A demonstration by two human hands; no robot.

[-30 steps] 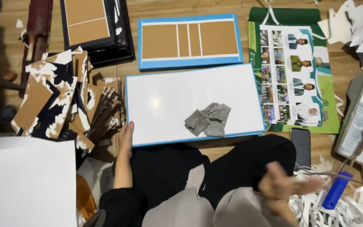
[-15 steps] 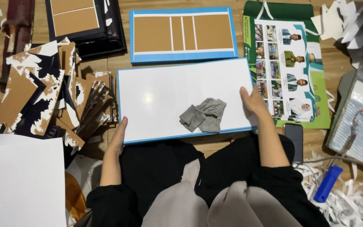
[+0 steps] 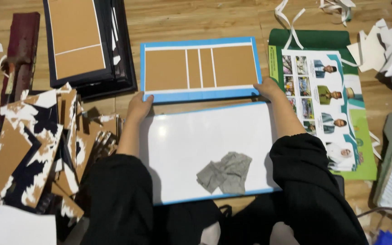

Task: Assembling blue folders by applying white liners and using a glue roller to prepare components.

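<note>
On the floor, left hand (image 3: 139, 105) and right hand (image 3: 267, 88) gripping blue-edged board (image 3: 199, 68)

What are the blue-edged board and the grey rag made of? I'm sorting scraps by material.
Blue-edged board: seemingly cardboard, matte brown panels split by white strips, blue border probably paper or tape. Grey rag: soft cloth, crumpled into folds.

Blue-edged board (image 3: 200, 68) with brown panels and white stripes; white board (image 3: 205, 149), grey cloth (image 3: 225, 172)
</note>
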